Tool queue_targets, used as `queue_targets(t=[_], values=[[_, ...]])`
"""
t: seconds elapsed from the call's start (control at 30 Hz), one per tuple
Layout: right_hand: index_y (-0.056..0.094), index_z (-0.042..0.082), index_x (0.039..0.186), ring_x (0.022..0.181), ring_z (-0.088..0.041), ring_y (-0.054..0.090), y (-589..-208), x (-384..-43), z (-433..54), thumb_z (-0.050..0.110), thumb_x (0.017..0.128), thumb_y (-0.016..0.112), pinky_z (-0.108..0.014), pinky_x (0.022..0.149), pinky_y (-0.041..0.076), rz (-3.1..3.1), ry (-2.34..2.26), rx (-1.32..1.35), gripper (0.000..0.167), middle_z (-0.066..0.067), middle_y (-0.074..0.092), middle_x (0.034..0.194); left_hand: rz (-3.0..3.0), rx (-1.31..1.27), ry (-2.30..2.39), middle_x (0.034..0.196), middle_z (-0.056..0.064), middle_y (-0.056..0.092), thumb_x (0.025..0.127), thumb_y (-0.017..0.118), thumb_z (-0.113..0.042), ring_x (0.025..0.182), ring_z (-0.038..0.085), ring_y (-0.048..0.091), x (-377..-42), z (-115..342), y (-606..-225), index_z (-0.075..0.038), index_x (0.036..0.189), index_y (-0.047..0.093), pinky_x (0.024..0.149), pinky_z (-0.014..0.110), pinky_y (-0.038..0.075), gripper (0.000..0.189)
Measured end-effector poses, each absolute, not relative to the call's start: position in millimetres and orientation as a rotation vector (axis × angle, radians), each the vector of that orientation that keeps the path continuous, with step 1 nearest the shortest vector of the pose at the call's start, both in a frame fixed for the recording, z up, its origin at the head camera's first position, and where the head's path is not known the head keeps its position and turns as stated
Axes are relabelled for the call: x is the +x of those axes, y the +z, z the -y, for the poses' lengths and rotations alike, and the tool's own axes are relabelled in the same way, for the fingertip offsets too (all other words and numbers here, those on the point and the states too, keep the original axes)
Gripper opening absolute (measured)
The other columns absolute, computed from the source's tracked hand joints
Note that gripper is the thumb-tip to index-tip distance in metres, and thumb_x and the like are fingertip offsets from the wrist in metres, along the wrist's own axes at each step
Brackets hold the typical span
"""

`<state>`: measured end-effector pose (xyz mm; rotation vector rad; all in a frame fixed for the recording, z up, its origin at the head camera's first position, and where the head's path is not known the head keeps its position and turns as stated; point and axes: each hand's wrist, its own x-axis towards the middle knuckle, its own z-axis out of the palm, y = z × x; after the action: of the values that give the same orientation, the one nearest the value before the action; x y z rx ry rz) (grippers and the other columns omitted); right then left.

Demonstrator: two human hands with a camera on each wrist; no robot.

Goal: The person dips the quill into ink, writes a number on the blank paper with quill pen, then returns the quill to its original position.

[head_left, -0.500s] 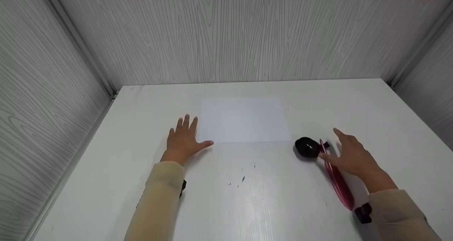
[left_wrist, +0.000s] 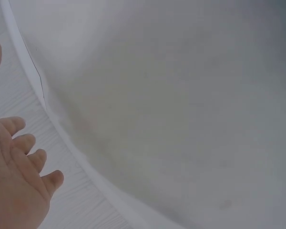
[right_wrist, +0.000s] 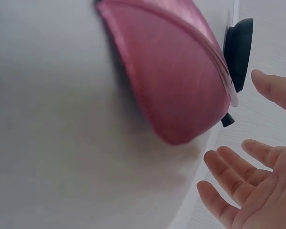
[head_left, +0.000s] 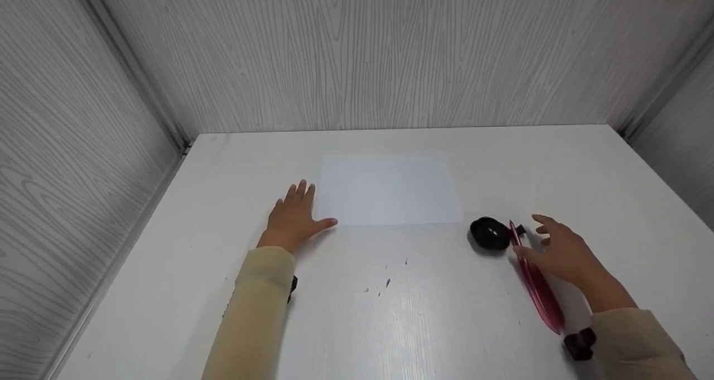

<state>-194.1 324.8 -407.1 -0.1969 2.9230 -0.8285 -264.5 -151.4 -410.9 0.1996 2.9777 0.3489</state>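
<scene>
A white sheet of paper (head_left: 390, 190) lies flat toward the back of the table. My left hand (head_left: 291, 219) is at its left edge, fingers spread and thumb near the front left corner; whether it touches the paper I cannot tell. On the right lies a long, shiny pink-red thing (head_left: 541, 296), pointed at its far end, with a thin strip along it in the right wrist view. Beside its tip sits a small black bowl-shaped thing (head_left: 491, 234). My right hand (head_left: 563, 257) hovers just right of both, holding nothing, its fingers loosely bent.
The white table (head_left: 435, 324) has a few small dark marks (head_left: 387, 283) near the middle. Grey wood-grain panels (head_left: 357, 56) rise behind it and on both sides. A small black tab (head_left: 521, 230) sticks out right of the pink-red tip.
My right hand has come slightly lower and its fingers have bent a little more. The left hand stays by the paper. The whole head view has shifted slightly.
</scene>
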Motion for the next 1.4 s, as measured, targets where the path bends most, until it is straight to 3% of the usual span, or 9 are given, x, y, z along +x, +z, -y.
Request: queue_targets(t=[0.63, 1.1, 1.4], values=[[0.05, -0.006, 0.125, 0.106, -0.04, 0.057, -406.0, -192.3, -320.5, 0.039, 0.091, 0.063, -0.05, 0.082, 0.049, -2.895, -0.889, -0.168, 0.058, -0.022, 0.061, 0.113, -2.886, 0.261, 0.394, 0.158, 0.013, 0.006, 0.096, 0.05, -0.05, 0.144, 0.03, 0.005, -271.9, 149.2, -405.9, -0.002, 0.152, 0.013, 0.114, 0.047, 0.012, 0.082], [0.055, -0.006, 0.122, 0.099, -0.037, 0.061, -408.2, -195.1, -319.2, 0.03, 0.091, 0.064, -0.042, 0.075, 0.052, -2.87, -0.898, -0.189, 0.048, -0.018, 0.064, 0.106, -2.797, 0.288, 0.405, 0.159, 0.006, 0.007, 0.099, 0.047, -0.042, 0.144, 0.024, 0.006, -271.4, 141.3, -408.2, -0.009, 0.153, 0.013, 0.114, 0.042, 0.012, 0.072], [0.055, -0.008, 0.12, 0.097, -0.036, 0.061, -413.1, -195.6, -320.3, 0.02, 0.09, 0.066, -0.038, 0.072, 0.053, -2.857, -0.936, -0.203, 0.043, -0.017, 0.064, 0.103, -2.704, 0.281, 0.413, 0.159, 0.002, 0.0, 0.102, 0.043, -0.036, 0.144, 0.021, 0.0, -273.5, 139.8, -407.9, -0.01, 0.154, 0.01, 0.115, 0.041, 0.005, 0.067]])
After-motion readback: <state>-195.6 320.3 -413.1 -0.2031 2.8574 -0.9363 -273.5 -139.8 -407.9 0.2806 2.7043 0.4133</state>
